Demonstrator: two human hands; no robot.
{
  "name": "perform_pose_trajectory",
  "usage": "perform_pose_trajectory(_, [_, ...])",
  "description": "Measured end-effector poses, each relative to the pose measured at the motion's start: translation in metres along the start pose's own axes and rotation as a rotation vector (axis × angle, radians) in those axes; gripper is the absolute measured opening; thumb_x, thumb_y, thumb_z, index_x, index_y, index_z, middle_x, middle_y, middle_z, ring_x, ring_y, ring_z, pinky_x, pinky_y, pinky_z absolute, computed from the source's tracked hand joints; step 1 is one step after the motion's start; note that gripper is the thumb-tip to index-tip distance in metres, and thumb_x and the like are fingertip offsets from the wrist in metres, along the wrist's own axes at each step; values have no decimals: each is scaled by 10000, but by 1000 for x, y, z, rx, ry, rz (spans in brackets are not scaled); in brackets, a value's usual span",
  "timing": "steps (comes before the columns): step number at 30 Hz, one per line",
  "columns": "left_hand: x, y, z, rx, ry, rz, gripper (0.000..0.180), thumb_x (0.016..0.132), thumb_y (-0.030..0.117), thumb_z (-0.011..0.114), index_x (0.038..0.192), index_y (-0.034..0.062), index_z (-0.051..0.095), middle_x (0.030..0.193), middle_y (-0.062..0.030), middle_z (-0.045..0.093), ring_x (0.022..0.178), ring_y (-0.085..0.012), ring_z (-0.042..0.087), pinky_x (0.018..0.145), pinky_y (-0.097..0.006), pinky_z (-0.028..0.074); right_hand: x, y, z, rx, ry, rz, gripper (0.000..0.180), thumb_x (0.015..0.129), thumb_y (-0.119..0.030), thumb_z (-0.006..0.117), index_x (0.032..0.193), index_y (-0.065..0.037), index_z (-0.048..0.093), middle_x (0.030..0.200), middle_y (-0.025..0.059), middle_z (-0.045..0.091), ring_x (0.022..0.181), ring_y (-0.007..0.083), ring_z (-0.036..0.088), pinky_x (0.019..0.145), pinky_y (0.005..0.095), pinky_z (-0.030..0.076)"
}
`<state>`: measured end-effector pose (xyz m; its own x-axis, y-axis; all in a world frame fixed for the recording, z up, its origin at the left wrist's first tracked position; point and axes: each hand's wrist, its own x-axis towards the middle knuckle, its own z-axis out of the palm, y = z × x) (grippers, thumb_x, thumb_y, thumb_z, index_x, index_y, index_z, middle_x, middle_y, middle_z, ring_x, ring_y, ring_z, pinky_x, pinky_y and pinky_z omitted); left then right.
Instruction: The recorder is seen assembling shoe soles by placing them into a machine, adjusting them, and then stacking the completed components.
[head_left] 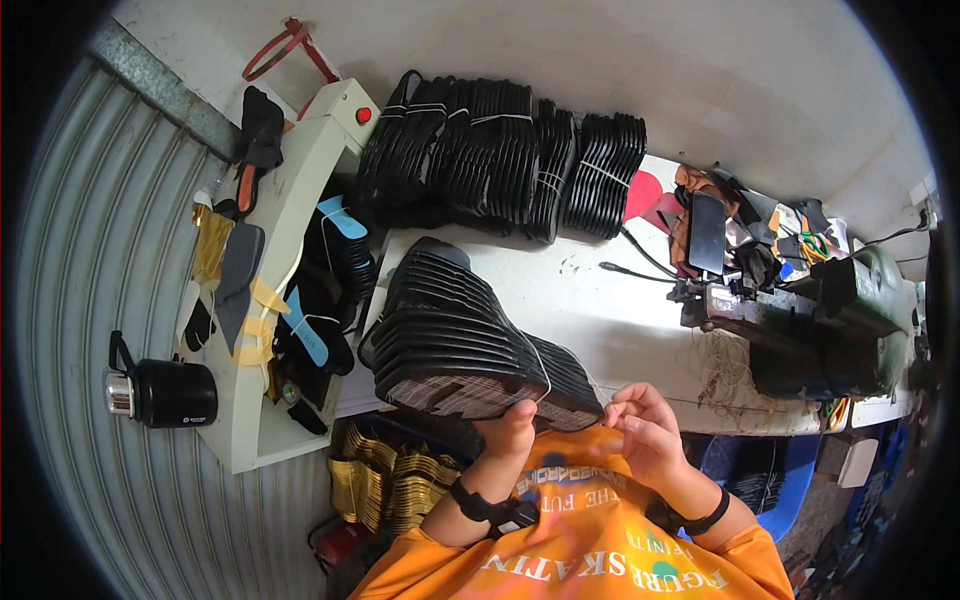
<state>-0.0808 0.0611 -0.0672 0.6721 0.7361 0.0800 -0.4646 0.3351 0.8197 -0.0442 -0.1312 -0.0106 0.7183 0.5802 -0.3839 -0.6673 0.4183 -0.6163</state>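
A stack of black insoles (450, 330), its lowest face a woven check, is tilted over the front edge of the white table. My left hand (508, 432) grips the stack from the near side, thumb up against it; its other fingers are hidden behind the insoles. A thin pale string (538, 362) runs round the narrower part of the stack. At the right end my right hand (648, 430) is closed in a pinch, fingertips at the string's loose stretch, close to the insole tips.
Tied bundles of black insoles (480, 150) line the back of the white table (590, 285). A dark green sewing machine (850, 320) stands right, beside scraps and a phone (706, 232). A pale cabinet (245, 410) and black flask (175, 392) are left. Gold pieces (390, 475) lie below.
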Motion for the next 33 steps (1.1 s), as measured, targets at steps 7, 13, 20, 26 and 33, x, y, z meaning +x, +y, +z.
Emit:
perform_pose_trajectory(7, [1, -1, 3, 132, -56, 37, 744, 750, 358, 928, 1285, 36, 522, 1169, -66, 619, 1027, -187, 615, 914, -329, 539, 6, -11, 10, -184, 157, 256, 294, 943, -20, 562, 1204, -36, 429, 1041, 81, 582, 1060, 267, 681, 666, 421, 654])
perform_pose_trajectory(13, [-3, -4, -10, 227, -359, -67, 646, 786, 378, 899, 1235, 46, 575, 1140, -38, 640, 1057, -170, 609, 931, -337, 526, -16, -23, 16, -27, -148, 12, 358, 946, -27, 596, 1246, -13, 402, 1115, 123, 600, 1143, 349, 666, 718, 429, 652])
perform_pose_trajectory(20, [-8, -3, -17, -191, -577, -465, 929, 769, 675, 755, 1374, 1, 549, 1376, -128, 593, 1228, -273, 583, 1069, -397, 467, -19, -51, 37, -1141, 88, -1213, 239, 734, -8, 663, 967, 36, 633, 846, 150, 671, 765, 335, 715, 682, 372, 577])
perform_pose_trajectory(26, [2, 42, 44, -432, -429, -1073, 826, 986, 582, 548, 1540, 7, 335, 1572, -217, 386, 1411, -309, 443, 1163, -418, 383, 3, -35, 6, -230, -320, -89, 918, 925, -399, 693, 1598, -6, 207, 1506, 130, 407, 1399, 231, 374, 1124, 401, 341])
perform_pose_trajectory(33, [-27, 56, -35, -110, -508, -1107, 793, 1006, 541, 537, 1541, -1, 317, 1546, -223, 411, 1393, -306, 460, 1149, -413, 395, 7, -22, -9, -137, -323, -10, 716, 935, -456, 653, 1459, -20, 434, 1375, 101, 553, 1254, 205, 533, 1044, 358, 437])
